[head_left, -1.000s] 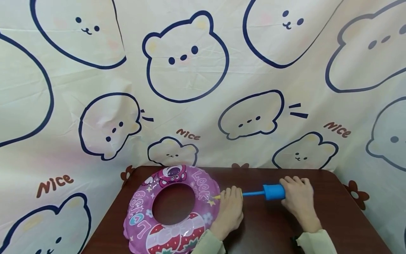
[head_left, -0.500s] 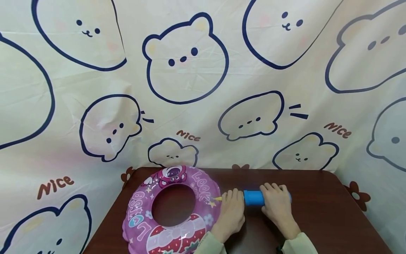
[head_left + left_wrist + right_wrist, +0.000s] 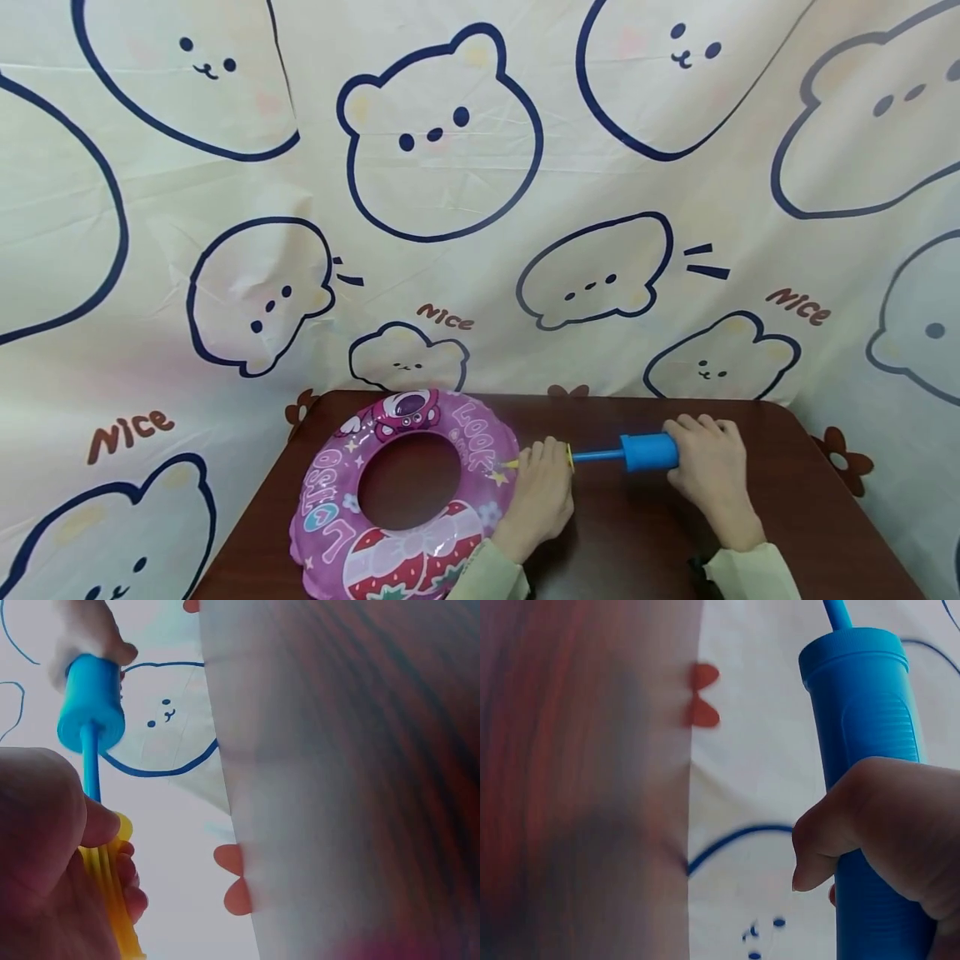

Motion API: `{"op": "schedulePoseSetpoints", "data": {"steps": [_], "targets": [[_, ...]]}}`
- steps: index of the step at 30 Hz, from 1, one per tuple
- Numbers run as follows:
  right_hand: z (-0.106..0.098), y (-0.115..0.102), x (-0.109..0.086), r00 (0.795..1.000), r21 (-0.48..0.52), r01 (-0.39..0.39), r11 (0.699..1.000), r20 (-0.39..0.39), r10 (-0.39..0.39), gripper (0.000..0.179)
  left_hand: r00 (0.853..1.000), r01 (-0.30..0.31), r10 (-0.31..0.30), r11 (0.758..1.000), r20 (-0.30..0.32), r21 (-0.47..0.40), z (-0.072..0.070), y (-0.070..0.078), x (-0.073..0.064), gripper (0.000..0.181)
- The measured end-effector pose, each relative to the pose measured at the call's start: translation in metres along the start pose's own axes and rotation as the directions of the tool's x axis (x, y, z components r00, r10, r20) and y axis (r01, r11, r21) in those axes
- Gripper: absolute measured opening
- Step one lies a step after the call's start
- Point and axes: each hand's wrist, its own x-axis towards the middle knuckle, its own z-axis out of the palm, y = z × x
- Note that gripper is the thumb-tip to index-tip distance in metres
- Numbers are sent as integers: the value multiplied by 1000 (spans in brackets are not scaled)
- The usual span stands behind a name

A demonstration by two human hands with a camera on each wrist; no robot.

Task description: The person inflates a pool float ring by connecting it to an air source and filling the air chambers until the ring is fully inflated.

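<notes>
Hands [image 3: 711, 468] pulled apart, both curled round pump [image 3: 649, 452]

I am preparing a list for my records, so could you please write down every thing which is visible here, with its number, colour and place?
swim ring: one, pink-purple with printed pictures, left part of the table
pump: one, blue with yellow front part, its yellow tip at the ring's right side
table: one, dark brown, under the ring
cloth: count unclear, cream with blue bear outlines, behind and beside the table
dark item: one, black, by the right cuff, too unclear to identify
sleeves: two, pale green, bottom edge of the head view
left grip: one, bare hand, around the pump's yellow part
right grip: one, bare hand, around the pump's blue barrel
</notes>
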Motion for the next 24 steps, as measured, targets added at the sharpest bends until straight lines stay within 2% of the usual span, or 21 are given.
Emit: {"op": "schedulePoseSetpoints", "data": {"steps": [5, 9, 14, 20, 24], "targets": [[-8, 18, -4, 999, 0, -47, 999, -24, 47, 56, 999, 0, 0, 1000, -33, -20, -1, -1, -1, 18], [-11, 22, -4, 996, -9, -86, 996, 24, 86, 59, 999, -2, 1, 999, -41, -42, 0, -1, -1, 19], [-8, 6, 0, 994, -28, -70, 997, 85, 72, 60, 999, 18, -17, 999, 29, -29, -3, -1, 0, 22], [-1, -18, 7, 997, -49, 0, 999, 76, 4, 59, 996, 15, -14, 1000, 85, -10, -5, 1, 2, 31], [6, -34, 4, 995, -57, 33, 998, 93, -28, 58, 989, 24, -21, 1000, 149, -18, -5, 3, 1, 36]]}}
